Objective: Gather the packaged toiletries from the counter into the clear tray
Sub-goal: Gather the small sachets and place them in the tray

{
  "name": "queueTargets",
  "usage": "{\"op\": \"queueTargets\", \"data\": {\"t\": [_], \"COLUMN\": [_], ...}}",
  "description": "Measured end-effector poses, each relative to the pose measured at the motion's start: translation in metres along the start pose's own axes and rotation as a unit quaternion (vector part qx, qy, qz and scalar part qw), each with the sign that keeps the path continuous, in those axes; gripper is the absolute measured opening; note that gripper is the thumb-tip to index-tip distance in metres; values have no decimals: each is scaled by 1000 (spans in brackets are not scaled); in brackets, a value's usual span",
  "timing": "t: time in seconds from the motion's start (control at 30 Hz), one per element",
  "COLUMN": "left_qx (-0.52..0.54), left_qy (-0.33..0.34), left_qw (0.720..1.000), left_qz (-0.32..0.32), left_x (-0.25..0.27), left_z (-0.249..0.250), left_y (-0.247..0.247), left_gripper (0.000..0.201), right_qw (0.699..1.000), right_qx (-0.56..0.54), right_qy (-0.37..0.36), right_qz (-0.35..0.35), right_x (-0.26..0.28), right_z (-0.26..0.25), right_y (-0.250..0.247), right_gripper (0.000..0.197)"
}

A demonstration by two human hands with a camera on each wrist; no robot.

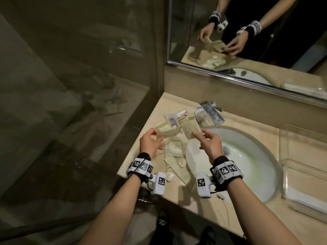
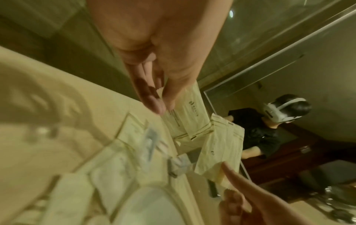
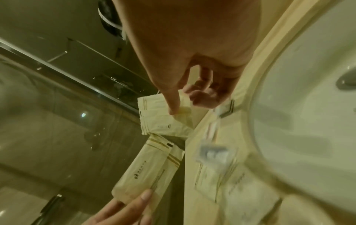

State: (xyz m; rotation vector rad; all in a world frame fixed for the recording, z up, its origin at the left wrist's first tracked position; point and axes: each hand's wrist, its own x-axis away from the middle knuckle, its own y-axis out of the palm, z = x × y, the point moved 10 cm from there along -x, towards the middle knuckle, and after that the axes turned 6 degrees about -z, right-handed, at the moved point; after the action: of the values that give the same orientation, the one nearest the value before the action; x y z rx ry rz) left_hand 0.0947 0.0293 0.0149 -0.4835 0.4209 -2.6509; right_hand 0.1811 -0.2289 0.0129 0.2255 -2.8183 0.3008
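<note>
Both hands hover over the left end of the beige counter (image 1: pixel 235 206). My left hand (image 1: pixel 156 137) pinches a few cream paper packets (image 1: pixel 44 133) (image 2: pixel 185 115) between thumb and fingers. My right hand (image 1: pixel 200 137) pinches another bunch of cream packets (image 1: pixel 188 127) (image 3: pixel 165 121), thumb on top. The two bunches almost meet end to end. More cream packets (image 1: pixel 175 149), small round wrapped items (image 1: pixel 182 163) and clear-wrapped pieces (image 1: pixel 210 112) lie on the counter under and behind the hands. The clear tray (image 1: pixel 281 165) stands at the far right, beyond the sink.
A white oval sink basin (image 1: pixel 247 167) lies between the pile and the tray. A mirror (image 1: pixel 247 41) runs along the back wall. A glass shower partition (image 1: pixel 79 85) borders the counter's left edge. A flat white item (image 1: pixel 309 200) lies inside the tray.
</note>
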Motion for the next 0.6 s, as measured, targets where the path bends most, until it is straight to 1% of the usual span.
{"op": "queueTargets", "data": {"t": [0.07,0.17,0.2,0.3,0.37,0.43,0.5,0.6], "left_qx": [44,92,99,70,50,55,80,99], "left_qy": [12,9,12,26,32,28,15,5], "left_qw": [998,991,988,989,990,989,986,980], "left_qz": [-39,-101,-116,-127,-127,-135,-143,-172], "left_x": [0,9,13,27,39,53,65,85], "left_z": [20,42,48,64,74,82,88,97], "left_y": [31,86,105,163,202,241,278,329], "left_gripper": [13,22,22,18,19,21,20,21], "right_qw": [1000,998,996,994,993,992,992,987], "right_qx": [-19,-57,-78,-103,-109,-116,-115,-95], "right_qy": [-6,-12,-13,-24,-31,-28,-21,-18], "right_qz": [8,28,32,29,24,28,54,127], "right_x": [3,10,12,21,29,38,49,64], "right_z": [-6,-7,-5,5,13,24,37,60], "right_y": [-32,-88,-107,-165,-205,-245,-288,-351], "right_gripper": [40,27,24,16,20,25,25,20]}}
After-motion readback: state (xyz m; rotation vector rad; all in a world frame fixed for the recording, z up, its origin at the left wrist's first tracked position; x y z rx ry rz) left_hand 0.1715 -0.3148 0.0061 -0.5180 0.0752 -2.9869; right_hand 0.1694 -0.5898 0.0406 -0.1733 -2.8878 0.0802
